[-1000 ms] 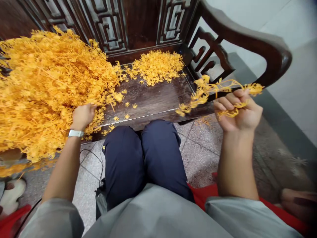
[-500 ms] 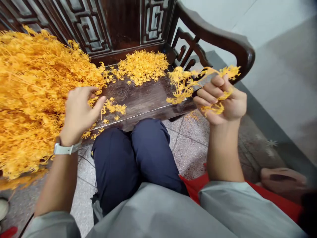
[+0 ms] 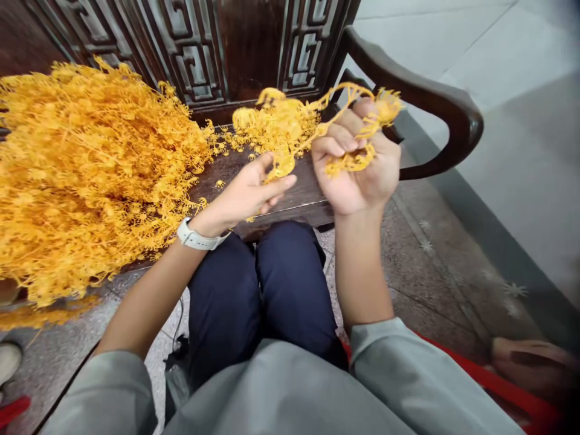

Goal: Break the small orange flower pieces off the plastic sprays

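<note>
Our right hand (image 3: 360, 166) clenches a branching yellow plastic sprig (image 3: 387, 107) by the dark wooden bench's (image 3: 312, 184) front edge.
At its blurred end, we cannot tell our left hand's (image 3: 247, 190) grip.

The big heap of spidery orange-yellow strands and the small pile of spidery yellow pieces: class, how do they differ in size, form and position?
The big heap is tall and broad; the small pile is much lower and narrower. The heap looks bushy and tangled, while the pile looks more compact, though a raised spray partly hides it. The heap reaches the front of the dark wooden bench; the pile sits near its back. Both look yellowish and spidery.
</note>
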`<state>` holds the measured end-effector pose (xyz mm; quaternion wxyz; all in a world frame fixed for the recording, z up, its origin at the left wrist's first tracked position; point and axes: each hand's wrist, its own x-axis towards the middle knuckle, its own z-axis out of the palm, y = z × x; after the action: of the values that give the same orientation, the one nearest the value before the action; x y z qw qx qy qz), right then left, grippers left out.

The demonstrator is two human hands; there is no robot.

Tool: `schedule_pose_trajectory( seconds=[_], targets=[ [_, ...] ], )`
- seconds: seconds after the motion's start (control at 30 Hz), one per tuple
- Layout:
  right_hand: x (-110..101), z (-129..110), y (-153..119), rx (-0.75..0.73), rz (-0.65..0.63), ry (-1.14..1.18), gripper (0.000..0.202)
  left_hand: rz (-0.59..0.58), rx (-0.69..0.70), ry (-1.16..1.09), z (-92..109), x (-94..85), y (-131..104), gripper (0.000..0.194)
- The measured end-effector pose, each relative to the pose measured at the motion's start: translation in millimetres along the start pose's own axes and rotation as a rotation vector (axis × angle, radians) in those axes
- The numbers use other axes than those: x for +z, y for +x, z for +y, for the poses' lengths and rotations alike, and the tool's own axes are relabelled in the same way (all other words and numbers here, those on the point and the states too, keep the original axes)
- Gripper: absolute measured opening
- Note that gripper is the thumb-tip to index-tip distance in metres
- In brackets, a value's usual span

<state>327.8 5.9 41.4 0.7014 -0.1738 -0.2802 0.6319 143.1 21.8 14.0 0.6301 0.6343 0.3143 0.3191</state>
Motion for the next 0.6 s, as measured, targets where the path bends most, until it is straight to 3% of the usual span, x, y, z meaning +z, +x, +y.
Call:
schedule_pose_trajectory(
  seconds=[0.1, 0.2, 0.33, 0.43, 0.6],
  targets=[
    [-17.6, -10.6, 3.3, 0.005, 0.088, -0.104, 0.025, 0.005, -0.033, 0.080, -4.3, -27.3, -10.0, 0.038],
    [-38.2, -11.8, 7.2, -0.001, 0.129, -0.221, 0.032, -0.033, -0.025, 0.377, -6.7, -51.0, -17.6, 0.040],
    [-58.1, -8.7, 11.7, -0.014, 0.187, -0.334, 0.042, 0.097, 0.062, 0.724, -8.6, -73.0, -28.9, 0.038],
    [-63.7, -10.4, 11.5, -0.024, 0.190, -0.438, 0.045, 0.197, 0.064, 0.746, -11.8, -88.2, -39.0, 0.041],
    [-60.5, -13.0, 8.8, 0.003, 0.107, -0.568, 0.044, 0.220, 0.054, 0.674, -18.2, -105.2, -53.1, 0.052]
  ],
)
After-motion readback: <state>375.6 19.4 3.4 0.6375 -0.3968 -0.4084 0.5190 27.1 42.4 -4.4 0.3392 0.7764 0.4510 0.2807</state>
